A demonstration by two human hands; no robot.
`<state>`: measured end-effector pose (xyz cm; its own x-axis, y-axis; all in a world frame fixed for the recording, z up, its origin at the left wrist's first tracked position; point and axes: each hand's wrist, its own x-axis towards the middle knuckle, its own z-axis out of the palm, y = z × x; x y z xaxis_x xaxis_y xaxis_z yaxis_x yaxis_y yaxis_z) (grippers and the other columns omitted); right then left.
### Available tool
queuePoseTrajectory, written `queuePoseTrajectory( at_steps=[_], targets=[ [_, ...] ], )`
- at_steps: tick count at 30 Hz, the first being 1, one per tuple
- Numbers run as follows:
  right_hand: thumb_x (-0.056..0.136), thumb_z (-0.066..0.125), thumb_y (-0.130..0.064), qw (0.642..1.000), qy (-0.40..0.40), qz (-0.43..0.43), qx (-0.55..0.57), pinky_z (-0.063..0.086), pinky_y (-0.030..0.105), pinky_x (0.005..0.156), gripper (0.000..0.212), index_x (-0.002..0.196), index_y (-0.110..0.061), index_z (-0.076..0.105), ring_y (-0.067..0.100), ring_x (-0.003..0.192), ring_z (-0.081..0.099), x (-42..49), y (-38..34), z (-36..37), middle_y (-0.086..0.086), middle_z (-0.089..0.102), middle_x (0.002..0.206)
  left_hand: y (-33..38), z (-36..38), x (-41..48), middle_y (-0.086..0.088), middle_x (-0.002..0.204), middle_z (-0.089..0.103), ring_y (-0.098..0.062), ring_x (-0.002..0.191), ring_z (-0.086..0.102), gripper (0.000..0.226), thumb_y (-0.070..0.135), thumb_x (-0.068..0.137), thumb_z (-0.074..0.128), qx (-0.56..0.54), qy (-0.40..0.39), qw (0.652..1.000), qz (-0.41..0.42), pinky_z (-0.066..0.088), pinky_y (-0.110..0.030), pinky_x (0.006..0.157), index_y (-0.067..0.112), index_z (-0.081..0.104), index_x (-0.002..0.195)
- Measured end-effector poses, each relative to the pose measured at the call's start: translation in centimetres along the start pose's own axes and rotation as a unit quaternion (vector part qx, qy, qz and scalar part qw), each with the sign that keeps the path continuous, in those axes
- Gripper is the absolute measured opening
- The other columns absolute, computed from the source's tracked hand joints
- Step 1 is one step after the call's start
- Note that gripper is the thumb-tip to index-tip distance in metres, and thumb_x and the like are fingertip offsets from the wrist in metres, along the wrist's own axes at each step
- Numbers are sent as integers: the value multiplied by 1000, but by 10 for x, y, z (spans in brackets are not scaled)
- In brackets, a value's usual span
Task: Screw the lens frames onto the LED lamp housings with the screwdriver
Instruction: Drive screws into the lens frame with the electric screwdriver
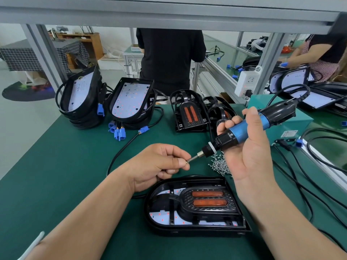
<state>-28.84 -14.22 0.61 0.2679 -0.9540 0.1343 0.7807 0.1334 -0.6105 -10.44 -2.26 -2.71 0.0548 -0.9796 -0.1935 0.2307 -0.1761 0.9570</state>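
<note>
Both near the housing's (pixel 150 218) far edge — left hand (pixel 157 164) pinches screw (pixel 187 161), right hand (pixel 249 156) grips screwdriver (pixel 242 128).

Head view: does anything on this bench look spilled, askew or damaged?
The screws lie in a loose heap straight on the mat, beside the right hand, with no tray showing. The left housing stack at the back leans to one side. Nothing looks damaged.

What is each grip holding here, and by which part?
Right grip holds the screwdriver by its blue barrel; left grip pinches a screw at the bit tip.
</note>
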Motion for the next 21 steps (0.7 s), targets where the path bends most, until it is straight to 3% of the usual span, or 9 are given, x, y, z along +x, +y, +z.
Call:
queuePoseTrajectory(
  at_steps=[5, 17, 21],
  targets=[
    [103, 70, -28, 1000, -28, -3, -8, 58, 40, 86, 17, 109, -15, 60, 17, 77, 60, -1, 0, 0, 2, 58, 87, 1, 0, -2, -16, 85, 73, -6, 53, 42, 16, -11, 97, 60, 2, -2, 1000, -3, 29, -12, 42, -1, 70, 105],
    [100, 72, -28, 999, 14, 18, 48, 58, 40, 87, 21, 107, -14, 58, 17, 74, 57, -2, -4, 1, 2, 58, 82, 5, -3, -4, -14, 89, 68, -8, 59, 42, 20, -2, 103, 55, 4, 1, 999, -32, 27, -15, 45, -3, 73, 109],
    [103, 68, -26, 999, 4, 22, 46, 57, 38, 83, 16, 106, -14, 58, 16, 71, 56, -6, -9, 7, 2, 57, 81, 9, -3, -5, -6, 79, 63, -6, 54, 36, 15, 8, 100, 64, 78, 7, 995, -56, 21, -15, 42, 8, 79, 97]
  ],
)
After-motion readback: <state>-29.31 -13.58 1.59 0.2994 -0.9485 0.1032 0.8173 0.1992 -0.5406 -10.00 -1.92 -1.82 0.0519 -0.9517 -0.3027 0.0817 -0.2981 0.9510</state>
